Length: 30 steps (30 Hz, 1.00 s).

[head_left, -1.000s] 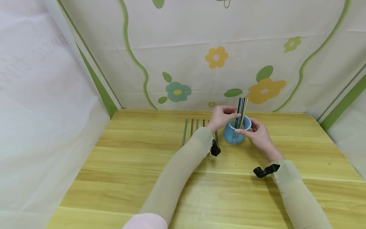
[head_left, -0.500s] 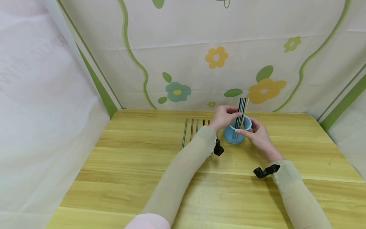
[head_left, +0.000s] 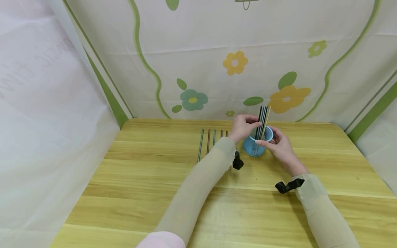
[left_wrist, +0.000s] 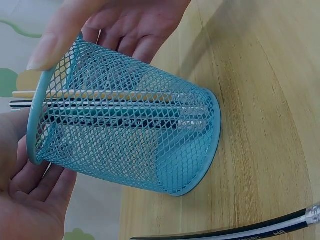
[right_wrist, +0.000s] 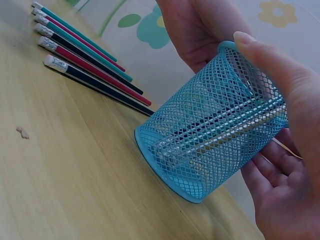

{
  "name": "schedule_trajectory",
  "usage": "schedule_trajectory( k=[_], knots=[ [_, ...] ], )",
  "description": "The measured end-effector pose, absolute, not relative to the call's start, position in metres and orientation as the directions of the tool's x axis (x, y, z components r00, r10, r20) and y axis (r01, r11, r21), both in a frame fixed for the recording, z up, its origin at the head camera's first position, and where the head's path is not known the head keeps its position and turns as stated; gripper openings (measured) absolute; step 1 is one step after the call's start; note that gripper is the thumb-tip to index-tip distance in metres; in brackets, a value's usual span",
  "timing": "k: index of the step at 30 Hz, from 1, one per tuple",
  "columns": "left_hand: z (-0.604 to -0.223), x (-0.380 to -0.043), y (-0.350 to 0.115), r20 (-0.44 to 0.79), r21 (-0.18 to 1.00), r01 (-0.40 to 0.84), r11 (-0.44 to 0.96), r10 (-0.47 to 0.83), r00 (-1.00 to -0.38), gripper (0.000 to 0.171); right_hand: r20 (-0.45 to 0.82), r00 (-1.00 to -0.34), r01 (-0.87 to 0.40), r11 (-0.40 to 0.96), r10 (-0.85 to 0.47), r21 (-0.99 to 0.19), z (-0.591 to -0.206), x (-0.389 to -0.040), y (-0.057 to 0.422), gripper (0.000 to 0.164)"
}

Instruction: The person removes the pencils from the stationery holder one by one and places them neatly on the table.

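Observation:
A light-blue mesh pen holder (head_left: 249,147) stands on the table with several pencils (head_left: 261,119) inside, dark, teal and yellow ones. My left hand (head_left: 243,128) pinches the upper part of these pencils between thumb and fingers, just above the rim. On the other side, my right hand (head_left: 283,150) grips the holder by its rim, the thumb at the near edge and the fingers behind. Through the mesh in the left wrist view, the pencils' silver ferrules (left_wrist: 192,110) sit near the holder's base, eraser ends down.
A row of several pencils (right_wrist: 97,75) in teal, red and black lies on the table left of the holder, partly covered by my left sleeve (head_left: 198,186). A small crumb (right_wrist: 22,132) is on the wood. A floral curtain (head_left: 217,79) hangs behind the table.
My left hand has shifted slightly to the right, and the pencils' tops have leaned a little that way with it. The right hand and the holder have hardly moved.

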<state>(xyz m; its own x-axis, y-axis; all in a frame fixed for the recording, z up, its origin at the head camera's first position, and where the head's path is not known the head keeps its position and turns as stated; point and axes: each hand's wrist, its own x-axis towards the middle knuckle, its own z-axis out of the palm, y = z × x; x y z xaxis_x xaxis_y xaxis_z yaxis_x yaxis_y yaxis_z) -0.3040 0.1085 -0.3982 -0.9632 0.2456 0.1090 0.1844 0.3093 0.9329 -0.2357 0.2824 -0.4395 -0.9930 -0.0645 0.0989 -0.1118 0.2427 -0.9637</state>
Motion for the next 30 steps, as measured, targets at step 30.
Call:
schedule_trajectory(
  k=[30],
  knots=[
    [-0.358, -0.306, 0.06, 0.243, 0.96, 0.236, -0.151, 0.031, -0.969, 0.029, 0.075, -0.996, -0.087, 0.273, -0.055, -0.958, -0.44, -0.236, 0.283, 0.082]
  ],
)
